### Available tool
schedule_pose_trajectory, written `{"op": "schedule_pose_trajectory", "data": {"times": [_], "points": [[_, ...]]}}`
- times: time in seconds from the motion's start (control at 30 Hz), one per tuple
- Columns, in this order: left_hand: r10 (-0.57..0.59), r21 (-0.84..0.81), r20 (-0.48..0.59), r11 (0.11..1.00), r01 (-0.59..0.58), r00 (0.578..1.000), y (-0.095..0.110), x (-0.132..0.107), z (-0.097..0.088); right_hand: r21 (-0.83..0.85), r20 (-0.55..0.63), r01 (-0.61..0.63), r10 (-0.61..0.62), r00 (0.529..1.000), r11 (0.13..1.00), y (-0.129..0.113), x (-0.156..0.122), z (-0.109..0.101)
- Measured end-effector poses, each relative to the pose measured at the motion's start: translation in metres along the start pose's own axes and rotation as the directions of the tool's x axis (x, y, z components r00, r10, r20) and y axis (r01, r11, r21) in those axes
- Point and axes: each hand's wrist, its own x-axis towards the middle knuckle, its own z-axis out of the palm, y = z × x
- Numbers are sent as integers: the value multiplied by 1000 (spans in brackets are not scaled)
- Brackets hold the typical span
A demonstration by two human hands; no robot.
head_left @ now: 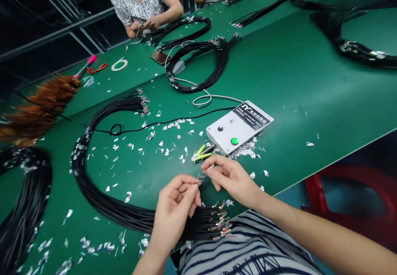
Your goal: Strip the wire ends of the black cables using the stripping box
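My left hand (178, 200) is closed in a pinch on the end of a thin cable, and its small coloured wires (199, 178) stick out past the fingertips. Just to the right, my right hand (231, 178) has thumb and index finger brought together close to those wires; whatever lies between them is too small to make out. Below my left hand runs a bundle of black cables (124, 217) with stripped, multicoloured ends (221, 221). Beyond my right hand, a white box-shaped machine (221, 132) has a lit green button, a black knob and a yellow-green clip (201, 154) at its front.
Foil scraps (166, 151) litter the green table (294, 101). Other cable bundles (27, 209) lie left and far right, with a coiled bundle (201, 87) behind the machine. A brown duster (46, 101), red-handled scissors (97, 69) and tape roll (119, 65) lie left. Two people work opposite.
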Motion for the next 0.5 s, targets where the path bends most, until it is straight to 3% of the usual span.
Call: {"op": "schedule_pose_trajectory", "data": {"times": [0.07, 0.27, 0.5], "points": [[24, 16, -26, 1000, -24, 999, -4, 1, 2, 39, 1, -56, 56, 998, 998, 2, -4, 6], [164, 106, -143, 983, -149, 976, -18, 2, 6, 54, -146, 32, -24, 989, 998, 5, -5, 16], [296, 163, -92, 947, -279, 951, -21, 9, 14, 179, -52, -116, 127, 990, 977, 6, -3, 10]]}}
